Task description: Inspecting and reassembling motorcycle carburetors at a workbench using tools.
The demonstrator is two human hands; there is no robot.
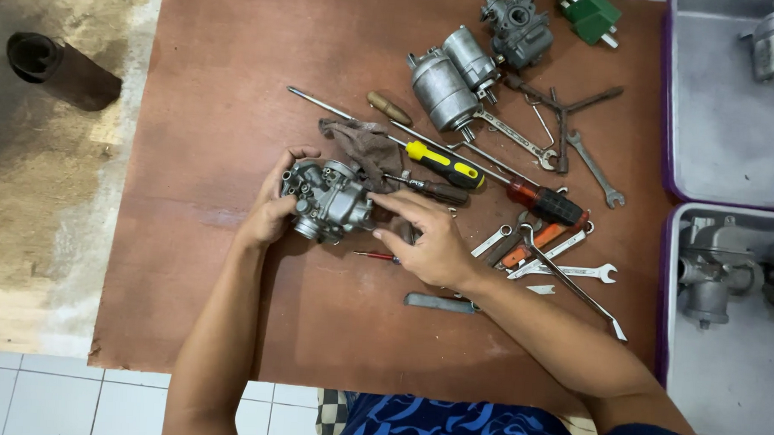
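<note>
1. Left hand (pixel 269 212) is wrapped around the left side of a grey cast-metal carburetor (pixel 327 200), thumb on the near edge and fingers curled over the top, holding it just above the brown wooden table (pixel 201 125).
2. Right hand (pixel 427 243) comes in from the other side, index finger and thumb narrowed to a pinch at the carburetor's right face; whether they grip a small part there I cannot tell.
3. The carburetor sits between both hands, left of the table's centre, brass-coloured fittings facing up.
4. Just behind it lies a crumpled brown-grey rag (pixel 361 145), touching its far edge.
5. A black-handled screwdriver (pixel 428 188) lies right beside the right hand's fingers, and a yellow-and-black-handled screwdriver (pixel 445 164) sits just beyond that.
6. Under the right wrist, a thin red-handled tool (pixel 374 256) pokes out to the left, and a flat grey metal bar (pixel 440 303) lies near the forearm.
7. Right of the hand there's a pile of silver open-end wrenches (pixel 565 271) with a red-and-orange-handled screwdriver (pixel 544 202) above them.
8. Farther back: two grey cylindrical starter motors (pixel 454 78), a second grey carburetor (pixel 518 26), a green plastic block (pixel 592 14).
9. At the right edge, grey plastic trays (pixel 725 126) hold more metal parts.
</note>
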